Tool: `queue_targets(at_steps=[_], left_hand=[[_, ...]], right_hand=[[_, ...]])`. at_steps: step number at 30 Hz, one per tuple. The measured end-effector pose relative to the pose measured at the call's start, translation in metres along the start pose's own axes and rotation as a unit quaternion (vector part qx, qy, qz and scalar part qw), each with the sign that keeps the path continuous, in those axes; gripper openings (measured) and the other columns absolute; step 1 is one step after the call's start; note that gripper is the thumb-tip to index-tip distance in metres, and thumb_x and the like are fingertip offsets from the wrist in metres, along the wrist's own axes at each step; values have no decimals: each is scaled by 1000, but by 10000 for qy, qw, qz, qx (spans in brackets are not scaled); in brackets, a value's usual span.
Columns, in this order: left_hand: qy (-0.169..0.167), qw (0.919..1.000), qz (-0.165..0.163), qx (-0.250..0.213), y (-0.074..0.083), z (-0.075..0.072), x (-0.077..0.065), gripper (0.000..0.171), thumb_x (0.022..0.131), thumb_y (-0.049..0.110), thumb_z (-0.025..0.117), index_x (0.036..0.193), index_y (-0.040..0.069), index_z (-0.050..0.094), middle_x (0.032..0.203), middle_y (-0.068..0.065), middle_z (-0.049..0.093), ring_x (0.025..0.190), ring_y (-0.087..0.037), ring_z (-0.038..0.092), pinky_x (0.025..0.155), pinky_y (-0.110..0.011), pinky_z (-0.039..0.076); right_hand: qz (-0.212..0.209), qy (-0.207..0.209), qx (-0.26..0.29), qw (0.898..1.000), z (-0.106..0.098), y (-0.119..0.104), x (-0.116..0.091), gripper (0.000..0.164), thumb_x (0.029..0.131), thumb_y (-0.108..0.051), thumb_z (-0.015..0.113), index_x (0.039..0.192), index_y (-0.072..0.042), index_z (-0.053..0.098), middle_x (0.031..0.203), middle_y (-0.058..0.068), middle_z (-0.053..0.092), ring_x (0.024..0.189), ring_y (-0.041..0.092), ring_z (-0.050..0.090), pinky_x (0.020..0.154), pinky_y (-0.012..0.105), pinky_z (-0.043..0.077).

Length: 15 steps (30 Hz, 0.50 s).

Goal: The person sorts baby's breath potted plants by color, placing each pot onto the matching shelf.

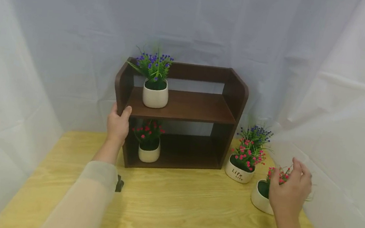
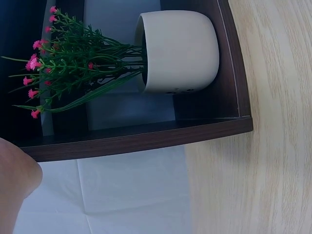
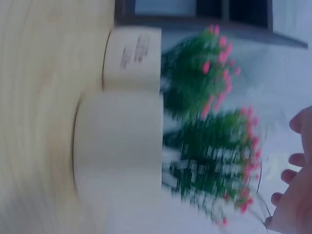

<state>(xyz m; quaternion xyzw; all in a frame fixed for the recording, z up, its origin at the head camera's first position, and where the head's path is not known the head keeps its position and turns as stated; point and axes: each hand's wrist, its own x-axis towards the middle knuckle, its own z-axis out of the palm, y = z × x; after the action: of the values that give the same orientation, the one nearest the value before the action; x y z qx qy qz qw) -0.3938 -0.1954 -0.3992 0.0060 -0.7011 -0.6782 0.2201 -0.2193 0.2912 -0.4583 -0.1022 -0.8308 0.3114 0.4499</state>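
Observation:
My left hand [image 1: 117, 126] grips the left side panel of a dark brown two-tier wooden shelf [image 1: 187, 105], thumb at the front edge and fingers around the outside. On the upper board stands a white pot of purple flowers [image 1: 155, 94]; below it, on the lower board, is a white pot of red-pink flowers [image 2: 180, 51]. Over at the right, my right hand [image 1: 291, 190] is raised with loosely bent fingers, holding nothing. It partly hides the nearest white pot of pink flowers [image 1: 261, 199]. In the right wrist view its fingertips are beside the blooms.
Between the shelf and that pot stands a white pot lettered "Life" with pink flowers [image 1: 239, 173]. Blue-purple flowers [image 1: 258, 134] rise behind it. Everything rests on a light wooden table [image 1: 171, 207], with white sheeting [image 1: 83, 60] hanging behind and at both sides.

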Motion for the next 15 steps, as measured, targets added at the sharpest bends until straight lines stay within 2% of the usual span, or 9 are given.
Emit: queue_targets(at_steps=[3,7,10,13,15], left_hand=[[-4,10000,40,-20,1,2,0,49,109,25,58,155,6,52,156,-18,58,150,-30,49,133,-44,34],[-54,9999,71,-99,3,3,-1,49,110,23,58,154,5,52,154,-19,58,149,-31,49,132,-44,34],[-41,9999,40,-85,3,2,-1,50,110,24,57,156,5,51,155,-19,57,149,-32,48,132,-45,33],[-8,10000,43,-50,3,1,0,50,110,23,56,156,6,50,156,-18,57,150,-31,48,133,-45,33],[5,10000,70,-29,2,0,0,49,110,24,56,156,6,51,155,-18,58,150,-31,48,133,-45,33]], right_hand=[[201,-551,-709,9958,-16,18,7,64,105,-24,64,160,1,44,161,34,41,151,60,32,125,81,15],[551,-1469,-1569,9751,-34,47,12,73,111,-43,50,169,-5,29,172,30,31,159,59,21,127,85,0],[845,-1656,-1334,9735,-41,67,12,74,114,-47,43,172,-5,23,171,34,28,154,63,26,124,86,13],[1066,-1774,-800,9751,-47,83,10,73,116,-43,37,173,-4,14,170,40,22,148,65,33,115,84,29],[1171,-1893,-413,9740,-48,92,7,71,118,-40,33,174,-4,8,170,42,18,144,67,37,111,83,35]])
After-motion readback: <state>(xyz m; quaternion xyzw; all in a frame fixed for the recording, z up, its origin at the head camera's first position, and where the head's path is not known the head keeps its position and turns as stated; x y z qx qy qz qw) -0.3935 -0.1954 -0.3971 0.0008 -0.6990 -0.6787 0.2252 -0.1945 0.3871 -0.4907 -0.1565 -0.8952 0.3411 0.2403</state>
